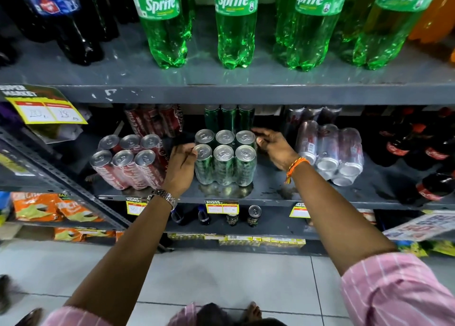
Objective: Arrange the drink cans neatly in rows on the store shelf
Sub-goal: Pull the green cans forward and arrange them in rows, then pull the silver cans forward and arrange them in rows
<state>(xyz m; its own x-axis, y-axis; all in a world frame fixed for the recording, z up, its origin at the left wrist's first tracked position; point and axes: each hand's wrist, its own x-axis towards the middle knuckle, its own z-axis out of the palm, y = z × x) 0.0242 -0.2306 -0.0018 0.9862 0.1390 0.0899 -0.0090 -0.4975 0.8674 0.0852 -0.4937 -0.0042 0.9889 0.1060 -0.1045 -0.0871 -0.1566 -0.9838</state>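
A shrink-wrapped pack of green cans [225, 158] stands upright on the grey middle shelf [268, 190], in two rows of three. My left hand [181, 166] rests against the pack's left side, fingers curled on the front-left can. My right hand [272, 146] is at the pack's right side by the back-right can, fingers loosely bent; whether it touches the pack is unclear. More green cans [229, 117] stand behind it. A pack of red cola cans [130, 162] sits to the left, and a silver can pack [331, 150] leans tilted to the right.
Large green Sprite bottles [235, 22] and dark cola bottles [61, 22] fill the shelf above. Small cola bottles [418, 148] stand at the right of the middle shelf. Loose cans [253, 216] and price tags [221, 207] are below. Orange snack bags [46, 207] hang at lower left.
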